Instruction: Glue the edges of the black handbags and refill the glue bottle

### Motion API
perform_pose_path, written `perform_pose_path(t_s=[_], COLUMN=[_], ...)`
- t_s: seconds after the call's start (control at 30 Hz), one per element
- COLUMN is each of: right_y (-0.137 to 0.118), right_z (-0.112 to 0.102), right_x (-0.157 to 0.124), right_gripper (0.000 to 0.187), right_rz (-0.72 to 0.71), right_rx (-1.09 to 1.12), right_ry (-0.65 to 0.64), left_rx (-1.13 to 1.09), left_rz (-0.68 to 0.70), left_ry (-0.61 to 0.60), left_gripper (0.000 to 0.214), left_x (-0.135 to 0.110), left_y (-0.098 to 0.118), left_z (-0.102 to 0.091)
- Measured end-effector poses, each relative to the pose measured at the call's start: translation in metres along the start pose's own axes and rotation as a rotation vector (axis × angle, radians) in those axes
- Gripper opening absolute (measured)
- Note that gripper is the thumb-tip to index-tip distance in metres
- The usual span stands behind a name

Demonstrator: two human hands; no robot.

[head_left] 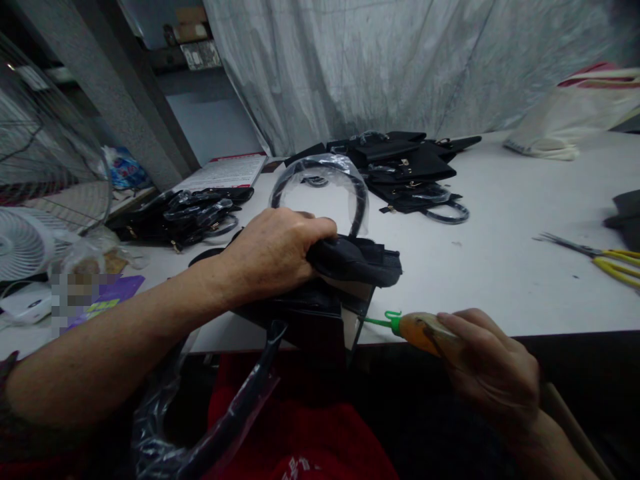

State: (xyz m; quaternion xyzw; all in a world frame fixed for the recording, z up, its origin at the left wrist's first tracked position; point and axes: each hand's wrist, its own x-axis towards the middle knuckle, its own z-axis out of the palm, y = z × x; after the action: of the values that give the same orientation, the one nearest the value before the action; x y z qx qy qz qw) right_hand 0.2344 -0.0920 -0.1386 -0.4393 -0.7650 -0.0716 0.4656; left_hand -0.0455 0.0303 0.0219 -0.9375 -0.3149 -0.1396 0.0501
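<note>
Left arm (150,333) slanted, clutching — seemingly — bag (355,261), right hand (493,363) round bottle (419,333)

White table (505,283), bearing yellow-handled scissors (596,252) at right, blades parted slightly; beyond them, a pale cloth sack (565,123) with red along its top. Dark item (629,217) at the right edge, unidentified. Grey curtain (375,67), creased, hung behind. Printed board (225,173), red-edged, lying near a grey pillar (125,87). Left side: blue packet (125,170); purple packet (117,292); white device (27,303); round white ribbed piece (23,243) below a wire fan guard (107,193). Brown boxes (193,32), upper left.
</note>
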Motion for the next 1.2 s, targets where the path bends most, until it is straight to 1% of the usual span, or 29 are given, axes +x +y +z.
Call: perform_pose_path(t_s=[0.1, 0.2, 0.27, 0.37, 0.43, 0.57, 0.7, 0.83, 0.97, 1.03, 1.13, 1.2], right_y=[-0.001, -0.001, -0.001, -0.002, -0.003, -0.004, -0.007, -0.010, -0.011, -0.010, -0.009, -0.010], right_z=[0.001, 0.002, 0.002, 0.001, 0.000, 0.001, 0.000, -0.001, 0.000, 0.001, 0.001, -0.001], right_x=[0.001, 0.000, -0.001, -0.001, -0.001, 0.001, 0.000, 0.000, -0.001, -0.001, -0.001, 0.000], right_gripper=[0.035, 0.041, 0.040, 0.036, 0.036, 0.038, 0.033, 0.036, 0.035, 0.034, 0.039, 0.038], right_rz=[-0.017, -0.016, -0.018, -0.034, -0.031, -0.008, -0.021, -0.018, -0.056, -0.064, -0.021, -0.012], right_rx=[0.069, 0.022, -0.007, 0.062, 0.097, 0.051, 0.101, 0.005, 0.060, 0.058, -0.003, 0.032], right_ry=[-0.026, 0.012, 0.025, -0.024, -0.034, 0.011, -0.050, 0.013, -0.050, -0.038, 0.020, -0.008], left_rx=[0.008, 0.021, 0.025, 0.019, 0.011, 0.002, 0.004, 0.008, 0.004, 0.012, 0.025, 0.018], left_rz=[-0.001, -0.008, -0.011, -0.009, -0.013, -0.026, -0.010, -0.012, -0.013, -0.013, -0.008, -0.006], left_ry=[0.004, 0.004, -0.001, -0.002, -0.006, -0.014, -0.002, 0.001, 0.001, 0.004, 0.010, 0.011], left_gripper=[0.023, 0.022, 0.023, 0.023, 0.022, 0.020, 0.023, 0.023, 0.023, 0.023, 0.022, 0.023], left_x=[0.000, 0.000, 0.000, 0.001, 0.001, 0.001, 0.001, 0.000, 0.000, 0.000, 0.000, 0.000], left_y=[0.001, 0.001, 0.001, 0.001, 0.002, 0.002, 0.002, 0.001, 0.002, 0.003, 0.002, 0.002], left_z=[0.000, 0.000, 0.000, 0.000, -0.001, -0.001, 0.000, 0.000, -0.001, -0.001, -0.001, -0.001])
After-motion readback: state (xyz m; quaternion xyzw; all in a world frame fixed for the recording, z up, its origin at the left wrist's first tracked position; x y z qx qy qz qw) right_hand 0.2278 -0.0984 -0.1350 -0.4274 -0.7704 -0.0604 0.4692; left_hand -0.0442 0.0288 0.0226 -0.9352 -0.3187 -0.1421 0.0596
